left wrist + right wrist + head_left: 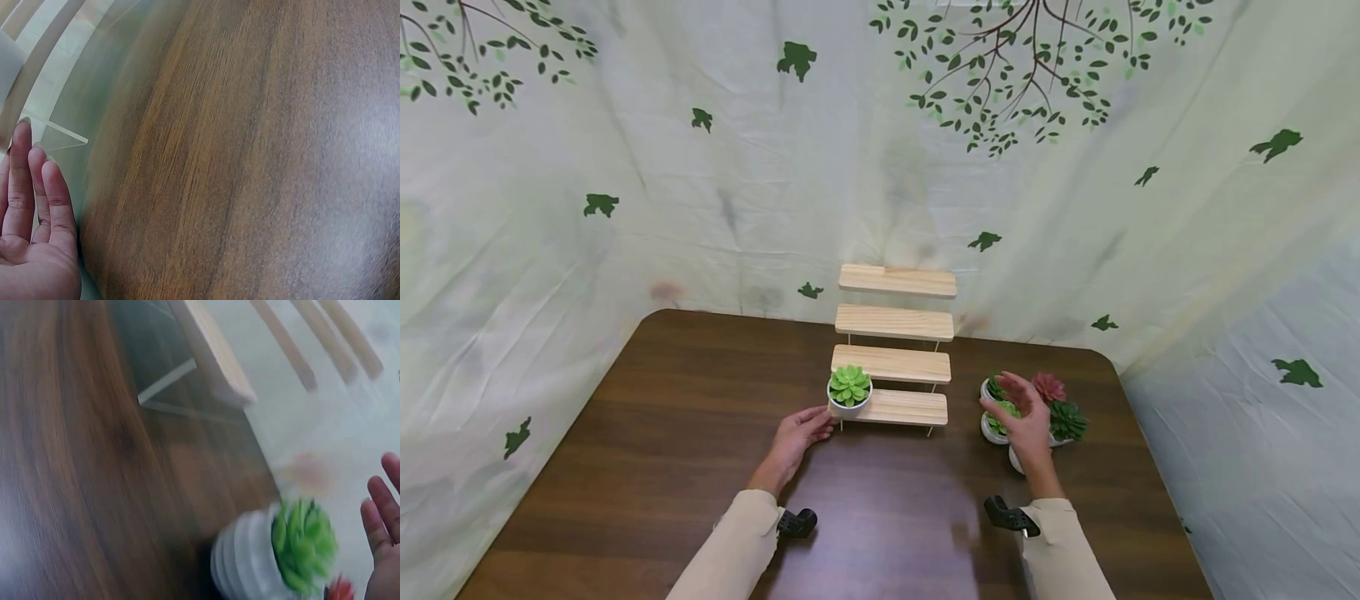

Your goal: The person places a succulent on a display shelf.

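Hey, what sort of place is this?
It looks like a screened-off tabletop setup, probably indoors, though the wider room isn't visible. A leaf-print sheet surrounds the back and sides of a brown table, which holds a stepped shelf and potted plants.

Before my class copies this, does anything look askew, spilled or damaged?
Nothing stands out. The light-green succulent in a round white pot stands upright on the lowest pale wooden shelf, and the dark brown wooden table shows no spill. The right hand partly hides the red and green potted succulents, so those are uncertain.
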